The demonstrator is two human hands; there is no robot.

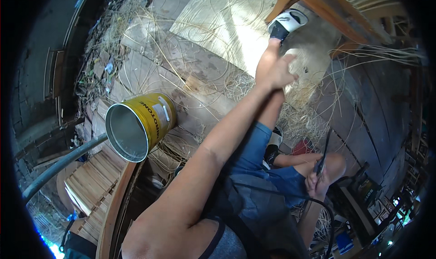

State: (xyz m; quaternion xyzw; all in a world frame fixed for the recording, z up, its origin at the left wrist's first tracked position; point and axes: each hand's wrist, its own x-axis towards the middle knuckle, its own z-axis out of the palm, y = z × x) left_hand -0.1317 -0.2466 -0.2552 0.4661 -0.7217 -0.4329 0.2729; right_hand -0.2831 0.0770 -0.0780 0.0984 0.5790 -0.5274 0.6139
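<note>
My left arm reaches far forward across my bent left leg. The left hand is over the shin, fingers apart, with nothing seen in them; I cannot tell whether it touches the leg. Beyond it is my left foot in a dark sock and a white-and-black slide sandal. Beside my right knee, my right hand is closed round a slim dark tool with a long thin end pointing away from me. Its exact kind is unclear. Loose pale rattan strands lie in a tangle between the two hands.
An overturned yellow metal bucket lies on its side at left, near a grey pipe. A pale plywood sheet lies ahead, strewn with strands. Brown wooden furniture stands at far right. A black cable curves beside my right arm.
</note>
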